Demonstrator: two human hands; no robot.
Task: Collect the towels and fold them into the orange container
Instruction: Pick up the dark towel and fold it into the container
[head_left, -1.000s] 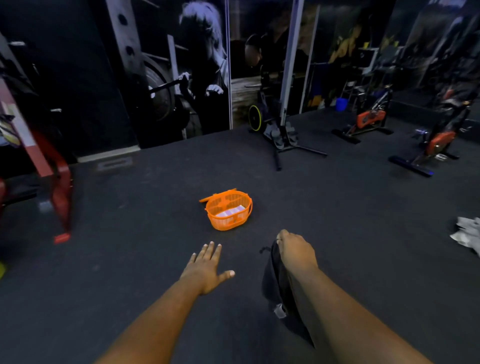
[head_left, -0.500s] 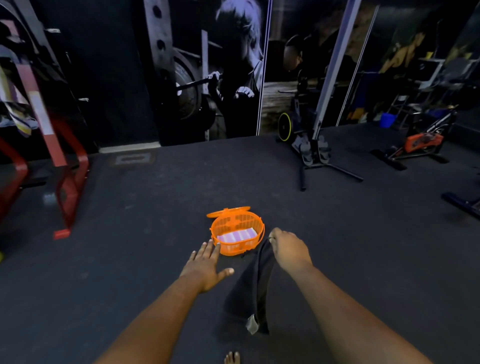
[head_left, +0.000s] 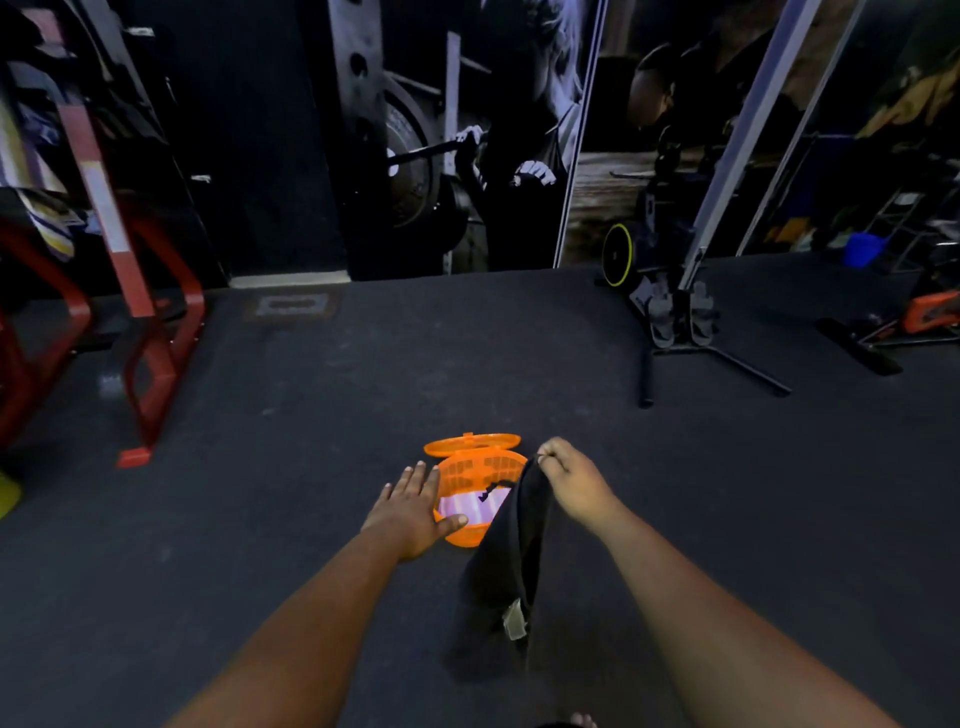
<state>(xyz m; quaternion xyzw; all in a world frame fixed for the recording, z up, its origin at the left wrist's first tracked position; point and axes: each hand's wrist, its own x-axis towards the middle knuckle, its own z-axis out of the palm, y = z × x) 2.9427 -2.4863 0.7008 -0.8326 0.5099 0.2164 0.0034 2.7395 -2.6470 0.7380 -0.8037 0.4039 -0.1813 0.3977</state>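
Your right hand (head_left: 569, 480) pinches the top of a dark towel (head_left: 506, 566), which hangs down in front of the right side of the orange basket (head_left: 480, 470). Your left hand (head_left: 410, 506) is spread flat, fingers straight, with the thumb lying over the basket's left rim. The basket sits on the dark gym floor (head_left: 311, 415), lid open behind it, with a pale folded towel (head_left: 462, 506) inside.

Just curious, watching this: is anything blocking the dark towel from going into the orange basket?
Nothing visible does. The orange basket has its lid flipped back, with a pale folded towel inside. The right hand holds the dark towel at its rim; the left hand is open beside it.
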